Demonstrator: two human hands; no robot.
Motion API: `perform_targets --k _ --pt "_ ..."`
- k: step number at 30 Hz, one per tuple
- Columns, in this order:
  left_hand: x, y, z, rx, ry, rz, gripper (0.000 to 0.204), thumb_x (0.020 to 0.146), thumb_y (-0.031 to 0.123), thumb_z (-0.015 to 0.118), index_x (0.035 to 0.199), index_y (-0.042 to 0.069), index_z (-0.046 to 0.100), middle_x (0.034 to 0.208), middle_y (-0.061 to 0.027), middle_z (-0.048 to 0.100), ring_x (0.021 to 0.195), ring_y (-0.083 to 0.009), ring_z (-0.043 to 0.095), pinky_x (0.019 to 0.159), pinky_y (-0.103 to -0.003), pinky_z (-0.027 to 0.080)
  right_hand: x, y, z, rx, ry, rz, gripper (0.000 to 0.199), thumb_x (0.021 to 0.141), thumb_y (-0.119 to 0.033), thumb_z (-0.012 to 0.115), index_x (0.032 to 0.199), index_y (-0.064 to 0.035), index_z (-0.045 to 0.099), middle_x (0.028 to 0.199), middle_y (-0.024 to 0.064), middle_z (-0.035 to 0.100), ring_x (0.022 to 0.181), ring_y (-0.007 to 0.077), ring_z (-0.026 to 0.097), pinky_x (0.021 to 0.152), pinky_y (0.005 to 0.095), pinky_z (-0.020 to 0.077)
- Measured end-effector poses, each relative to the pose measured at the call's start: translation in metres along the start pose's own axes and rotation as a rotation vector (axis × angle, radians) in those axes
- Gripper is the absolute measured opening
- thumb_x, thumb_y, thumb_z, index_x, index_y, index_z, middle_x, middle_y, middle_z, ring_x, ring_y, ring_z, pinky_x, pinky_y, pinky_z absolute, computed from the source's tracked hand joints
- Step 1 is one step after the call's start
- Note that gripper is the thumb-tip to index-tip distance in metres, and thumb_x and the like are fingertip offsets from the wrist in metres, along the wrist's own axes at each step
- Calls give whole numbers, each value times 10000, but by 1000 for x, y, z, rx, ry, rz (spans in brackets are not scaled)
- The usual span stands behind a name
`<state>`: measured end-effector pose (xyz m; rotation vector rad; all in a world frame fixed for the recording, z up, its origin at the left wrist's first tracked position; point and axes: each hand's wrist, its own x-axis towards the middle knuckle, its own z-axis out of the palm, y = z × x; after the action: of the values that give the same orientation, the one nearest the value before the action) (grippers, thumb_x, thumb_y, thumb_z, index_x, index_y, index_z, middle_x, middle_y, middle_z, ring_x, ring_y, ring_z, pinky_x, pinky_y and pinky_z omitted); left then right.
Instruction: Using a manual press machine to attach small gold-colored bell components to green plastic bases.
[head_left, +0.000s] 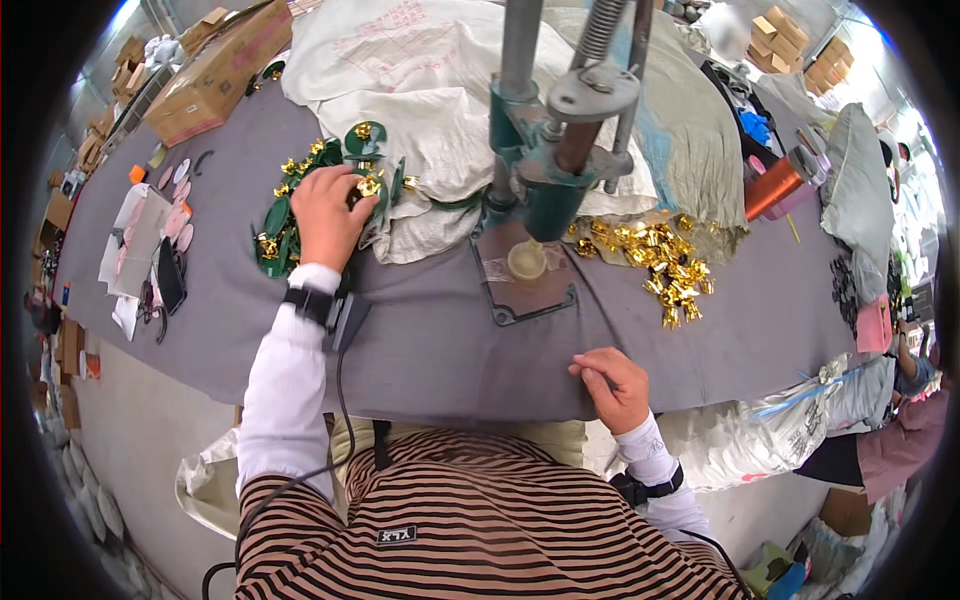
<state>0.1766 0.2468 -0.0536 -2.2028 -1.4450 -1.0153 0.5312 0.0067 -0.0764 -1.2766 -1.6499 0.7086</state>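
Observation:
My left hand [325,218] is at a pile of dark green flat pieces [275,218] with shiny gold ornaments, on the left of the table. Its thumb and forefinger close on a gold ornament [370,186] at the pile's right edge. Near the table's front edge, my right hand [618,388] has its fingers curled together; whatever they hold, if anything, is hidden. Between and beyond the hands stands a green and grey metal hand press [552,195]. A pale round die [526,260] sits on its base under the column. Loose gold pieces [668,265] lie heaped to its right.
White woven sacks [400,65] cover the table behind the press. An orange cylinder [778,188] lies at the far right. Pink and white pieces [140,240] lie at the left, near a cardboard box [220,75]. A cable [345,400] hangs from my left wrist.

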Motion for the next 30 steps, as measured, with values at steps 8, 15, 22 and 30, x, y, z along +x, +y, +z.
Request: perform_targets --k 8,15,22,30 --pt "-46 153 28 -842 -360 -169 321 710 196 799 967 39 686 1161 -110 658 1220 -293 540 1014 -382 409 -5 12 -12 25 147 -18 167 843 23 588 980 1 679 823 106 693 778 232 655 725 313 514" --pt "-44 177 46 -748 -239 -239 312 693 190 803 921 14 685 1068 -115 666 1017 -297 606 901 -390 451 78 -29 -46 -2 444 -128 176 904 -20 582 1063 22 645 1025 108 684 918 144 631 800 264 494" --pt "-47 182 50 -595 -114 -137 318 676 238 814 872 26 681 1030 -101 662 1030 -312 586 918 -409 427 310 -127 -76 526 253 -179 286 954 -287 495 998 -22 593 714 52 573 633 148 552 583 257 449" --pt "-52 176 47 -594 -180 -220 375 688 279 820 951 50 682 1104 -71 651 1194 -309 504 1025 -421 332 233 -118 -95 131 421 -613 235 956 -89 466 1109 27 601 1067 161 637 947 283 656 789 428 560"
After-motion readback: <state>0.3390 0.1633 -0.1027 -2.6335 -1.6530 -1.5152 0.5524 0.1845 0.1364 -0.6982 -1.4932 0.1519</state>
